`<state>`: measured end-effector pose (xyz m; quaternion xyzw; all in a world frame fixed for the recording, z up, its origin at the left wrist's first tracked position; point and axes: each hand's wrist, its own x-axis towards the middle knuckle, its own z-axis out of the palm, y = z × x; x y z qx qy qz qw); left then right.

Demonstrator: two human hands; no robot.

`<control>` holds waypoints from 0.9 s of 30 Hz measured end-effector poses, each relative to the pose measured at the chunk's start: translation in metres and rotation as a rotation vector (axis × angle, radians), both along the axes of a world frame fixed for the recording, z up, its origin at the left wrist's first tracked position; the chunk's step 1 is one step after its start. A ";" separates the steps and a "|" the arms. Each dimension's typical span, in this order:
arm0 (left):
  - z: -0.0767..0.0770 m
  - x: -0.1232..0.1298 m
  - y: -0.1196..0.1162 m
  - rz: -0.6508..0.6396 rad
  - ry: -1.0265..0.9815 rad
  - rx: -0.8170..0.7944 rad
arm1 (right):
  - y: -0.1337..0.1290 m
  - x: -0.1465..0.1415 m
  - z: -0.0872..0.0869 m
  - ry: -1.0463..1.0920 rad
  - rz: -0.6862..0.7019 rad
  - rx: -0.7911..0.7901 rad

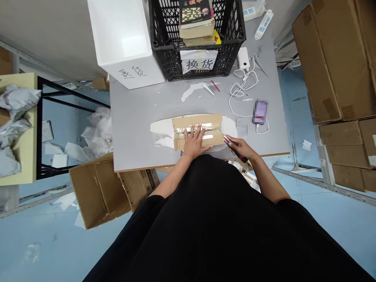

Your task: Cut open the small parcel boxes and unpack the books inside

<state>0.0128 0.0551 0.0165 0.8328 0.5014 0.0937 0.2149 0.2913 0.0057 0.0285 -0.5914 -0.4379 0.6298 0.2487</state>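
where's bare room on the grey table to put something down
The grey table looks bare left of the taped cardboard box, between the white bin and front edge. A smaller patch lies right of the phone. Crowded: the back, under bin and black crate, and around the white cable.

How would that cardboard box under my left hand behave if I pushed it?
The cardboard box would probably slide rather than tip, since it lies flat on the table. Its outer panels seem fairly stiff, judging by their straight edges. The middle might feel slicker, with shiny tape running along it.
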 end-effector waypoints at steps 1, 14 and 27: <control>0.000 0.000 0.000 0.000 0.001 0.000 | -0.002 0.001 -0.001 0.003 0.003 -0.008; 0.002 -0.004 0.000 -0.016 -0.048 0.022 | -0.034 0.020 -0.088 -0.747 -0.262 0.003; 0.002 -0.087 -0.004 0.512 -0.271 0.100 | -0.022 0.003 -0.113 -0.993 -0.222 0.003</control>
